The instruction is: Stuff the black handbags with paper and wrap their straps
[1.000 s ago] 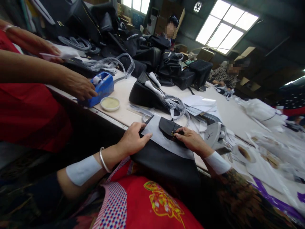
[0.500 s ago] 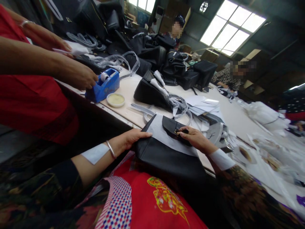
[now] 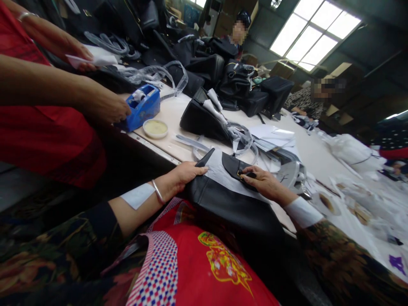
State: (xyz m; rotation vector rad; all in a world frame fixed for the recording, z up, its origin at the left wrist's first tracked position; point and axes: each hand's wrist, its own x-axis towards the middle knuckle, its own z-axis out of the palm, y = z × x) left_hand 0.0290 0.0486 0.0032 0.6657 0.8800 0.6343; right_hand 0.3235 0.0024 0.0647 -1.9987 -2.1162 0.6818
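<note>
A black handbag point(image 3: 229, 208) leans across the table edge close to my body. White paper point(image 3: 218, 172) covers part of its front, and over that lies a dark flap point(image 3: 232, 168) with a small gold buckle. My left hand point(image 3: 188, 173) grips the bag's left side, thumb on top of the paper and the other fingers hidden below. At the buckle, my right hand point(image 3: 263, 182) pinches the dark strap end on the flap. White patches are stuck to both my forearms.
At left, a co-worker's hand point(image 3: 110, 108) is at a blue tape dispenser point(image 3: 143, 106); their other hand holds white paper. A round dish point(image 3: 155, 128), another black bag point(image 3: 204, 117), paper sheets point(image 3: 274, 138) and a tape roll point(image 3: 327, 204) lie on the table. Black bags pile up behind.
The handbag and both my hands have shifted slightly right in view. My grip on the bag and strap looks the same. The co-worker's hand remains by the dispenser.
</note>
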